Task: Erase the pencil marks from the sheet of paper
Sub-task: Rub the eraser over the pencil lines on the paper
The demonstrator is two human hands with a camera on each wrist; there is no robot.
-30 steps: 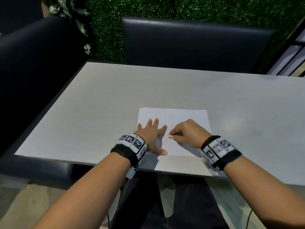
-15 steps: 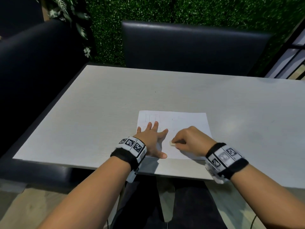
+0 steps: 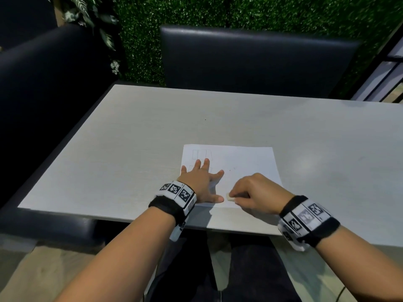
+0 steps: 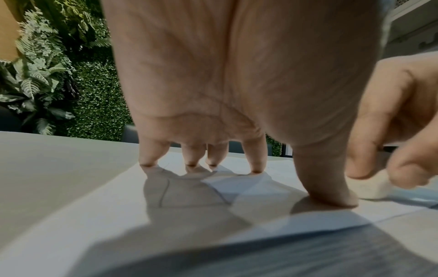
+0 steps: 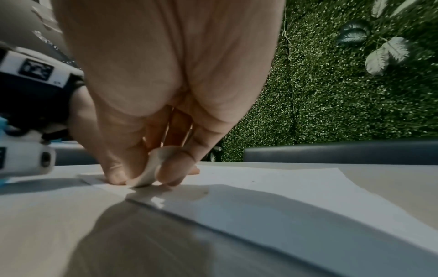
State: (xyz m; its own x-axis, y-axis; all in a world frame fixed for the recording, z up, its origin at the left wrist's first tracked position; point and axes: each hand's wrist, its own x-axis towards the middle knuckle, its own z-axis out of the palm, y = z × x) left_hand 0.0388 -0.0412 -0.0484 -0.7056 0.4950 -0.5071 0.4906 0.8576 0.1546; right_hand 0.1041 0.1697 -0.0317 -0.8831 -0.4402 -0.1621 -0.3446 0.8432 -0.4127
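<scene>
The white rectangular sheet of paper point(image 3: 235, 166) is lying flat on the pale grey wood-grain table point(image 3: 130, 136), close to the near edge. The left hand point(image 3: 200, 184) is pressing down on the sheet's left part with fingers straight and spread, thumb out to the right; it is gripping nothing, only pinning the paper.

The right hand point(image 3: 257, 196) is curled, pinching a small off-white eraser block point(image 3: 230, 197) between thumb and fingertips. In the right wrist view the eraser point(image 5: 147, 172) is touching the paper just inside its near edge, right beside the left thumb tip.

Faint pencil marks point(image 3: 202, 154), a row of ruled boxes, are showing at the far left of the sheet, beyond the left fingertips. A further drawn outline point(image 4: 189, 189) is sitting under the left palm (visible in the left wrist view only). The centre and right of the sheet are looking nearly blank, apart from a speck or two.

Judgement: the rubbing step is in progress along the near edge, with the task partly done, since the far-left boxes are untouched. The next move is calling for carrying the eraser toward those boxes, and shifting the left hand aside so the covered outline is exposed while the sheet is held flat.

Dark blue padded seats point(image 3: 257, 59) and a green artificial hedge wall point(image 3: 218, 12) are standing behind the table.
</scene>
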